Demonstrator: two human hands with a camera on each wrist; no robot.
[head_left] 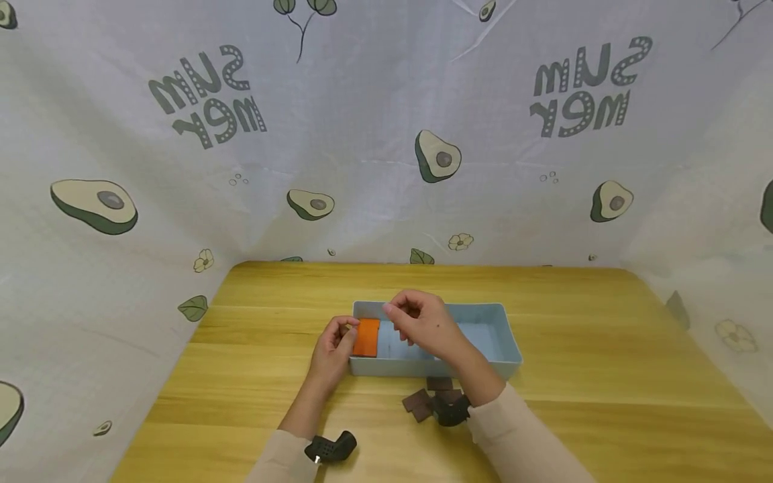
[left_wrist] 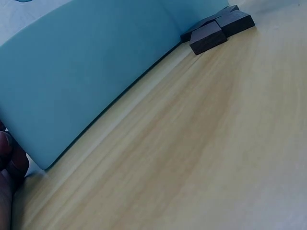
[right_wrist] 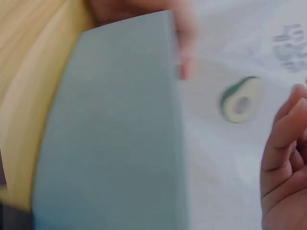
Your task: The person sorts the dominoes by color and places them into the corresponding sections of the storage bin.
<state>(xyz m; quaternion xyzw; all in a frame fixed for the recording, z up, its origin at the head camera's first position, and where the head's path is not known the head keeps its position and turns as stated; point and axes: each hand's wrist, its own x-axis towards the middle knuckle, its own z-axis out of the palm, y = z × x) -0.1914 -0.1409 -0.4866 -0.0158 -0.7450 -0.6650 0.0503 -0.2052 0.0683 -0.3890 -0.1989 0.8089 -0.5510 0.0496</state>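
A long light-blue plastic bin point(head_left: 483, 335) lies crosswise on the table. Inside its left end sits a flat orange rectangular piece point(head_left: 366, 337). My left hand point(head_left: 330, 355) grips the bin's left end, with thumb and fingers at the rim beside the orange piece; in the left wrist view only part of this hand point(left_wrist: 10, 163) shows at the bin's corner. Above the bin's left-middle part hovers my right hand point(head_left: 425, 325), its fingers loosely curled. No object shows in the right hand point(right_wrist: 285, 167) in the right wrist view.
Several dark brown rectangular blocks point(head_left: 416, 400) lie in front of the bin, some partly hidden by the right wrist camera point(head_left: 451, 410). The wooden table point(head_left: 253, 382) is bordered at the back and sides by a white avocado-print cloth point(head_left: 374, 134).
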